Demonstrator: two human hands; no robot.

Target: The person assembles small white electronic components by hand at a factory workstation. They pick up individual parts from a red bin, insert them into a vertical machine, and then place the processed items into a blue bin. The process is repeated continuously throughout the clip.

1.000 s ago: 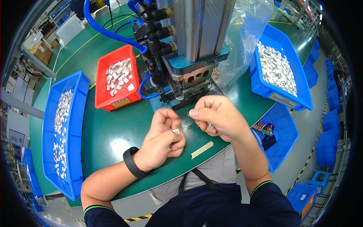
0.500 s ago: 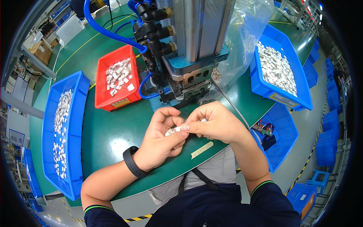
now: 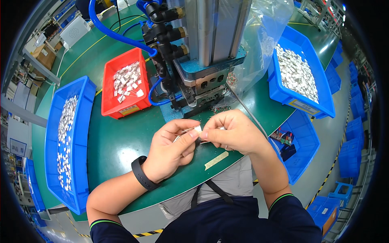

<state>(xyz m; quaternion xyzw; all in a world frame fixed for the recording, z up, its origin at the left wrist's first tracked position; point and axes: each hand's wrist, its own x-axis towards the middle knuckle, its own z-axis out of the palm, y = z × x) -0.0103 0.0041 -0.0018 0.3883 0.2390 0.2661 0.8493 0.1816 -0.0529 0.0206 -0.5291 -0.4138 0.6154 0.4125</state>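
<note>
My left hand (image 3: 168, 146), with a black band on the wrist, pinches a small white block with thin wire leads (image 3: 197, 128) between thumb and forefinger. Another pale piece shows partly inside its curled fingers. Close against it, my right hand (image 3: 235, 133) has its thumb and forefinger pressed together at the same block. A bit of white and a thin wire peek out from the right hand's fingers; most of what it holds is hidden. Both hands are above the green table (image 3: 121, 156), just in front of a metal press with blue air hoses (image 3: 206, 83).
A red tray (image 3: 106, 95) and a long blue tray (image 3: 83, 162) of white wired blocks stand at left. Another full blue tray (image 3: 279, 95) is at far right, above a blue bin (image 3: 306, 158). A metal rod (image 3: 249, 111) slants beside my right hand. Tape (image 3: 216, 160) marks the table edge.
My left fingers have shifted and straightened, and the white block between the hands now stands higher and more upright. My right hand has barely moved.
</note>
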